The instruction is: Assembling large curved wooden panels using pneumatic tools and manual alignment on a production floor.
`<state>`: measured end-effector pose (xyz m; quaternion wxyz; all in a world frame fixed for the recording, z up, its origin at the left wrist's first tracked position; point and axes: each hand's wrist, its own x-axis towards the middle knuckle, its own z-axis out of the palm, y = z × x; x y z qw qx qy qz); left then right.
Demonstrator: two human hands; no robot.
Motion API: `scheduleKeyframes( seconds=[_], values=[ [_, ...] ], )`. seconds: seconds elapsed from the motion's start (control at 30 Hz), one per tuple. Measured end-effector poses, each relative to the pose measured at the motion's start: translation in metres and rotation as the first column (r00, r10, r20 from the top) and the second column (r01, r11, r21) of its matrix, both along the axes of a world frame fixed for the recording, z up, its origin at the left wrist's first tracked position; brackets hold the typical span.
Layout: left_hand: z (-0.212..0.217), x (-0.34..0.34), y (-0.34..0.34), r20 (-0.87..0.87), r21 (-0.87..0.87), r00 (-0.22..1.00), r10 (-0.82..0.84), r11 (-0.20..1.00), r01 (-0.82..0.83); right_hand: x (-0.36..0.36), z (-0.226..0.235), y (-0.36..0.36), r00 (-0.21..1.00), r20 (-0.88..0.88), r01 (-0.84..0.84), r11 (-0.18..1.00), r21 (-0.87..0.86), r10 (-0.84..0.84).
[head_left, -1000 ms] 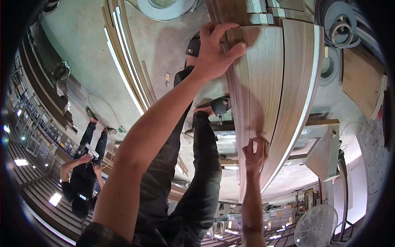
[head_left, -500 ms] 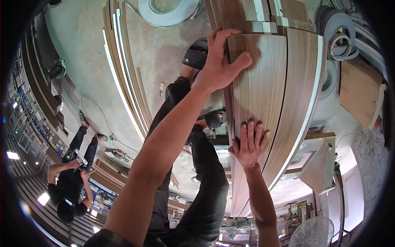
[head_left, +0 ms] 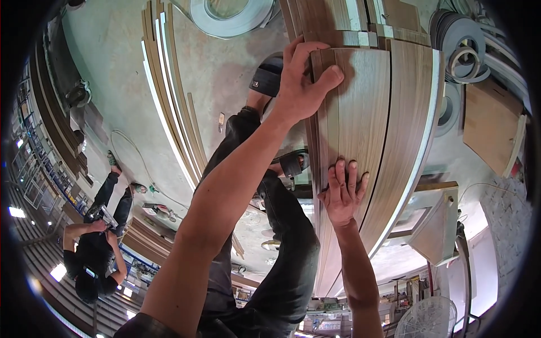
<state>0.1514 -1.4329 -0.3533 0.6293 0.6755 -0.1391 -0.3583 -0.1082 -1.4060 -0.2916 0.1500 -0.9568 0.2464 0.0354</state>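
Observation:
Long wood-grain boards lie side by side in a stack to my right, with a narrow dark gap between two of them. My left hand grips the far left corner of the nearer board, its thumb on the top face and its fingers hooked over the end and side edge. Lower down the same board is my right hand, open, fingers apart and a little curled, palm toward the wood. Whether its palm touches the surface I cannot tell. A pale strip runs along the right edge of the stack.
Thin wood strips lie on the floor to the left, near a large roll of white edging. More rolls and a brown panel are at the right. Another person holds a tool at the far left; a fan stands lower right.
My right hand's fingers have lifted and curled slightly, with the hand shifted a little. My left hand keeps its grip on the board corner, which has moved very slightly.

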Motion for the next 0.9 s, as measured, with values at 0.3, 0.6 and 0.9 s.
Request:
scheduleKeyframes(
  seconds=[0.3, 0.6, 0.9],
  values=[
    [-0.007, -0.002, 0.002, 0.045, 0.003, 0.999, -0.009, 1.000, 0.009, 0.003, 0.002, -0.014, 0.997, 0.070, -0.016, 1.000, 0.002, 0.016],
    [-0.002, -0.004, 0.001, 0.143, 0.034, 0.987, -0.069, 0.997, 0.064, 0.017, 0.003, -0.018, 0.997, 0.053, 0.054, 0.998, -0.043, -0.052],
    [-0.003, -0.006, -0.004, 0.044, 0.009, 0.998, 0.034, 0.999, -0.035, 0.026, 0.001, -0.016, 0.984, 0.140, 0.124, 0.988, -0.097, -0.109]
  ],
)
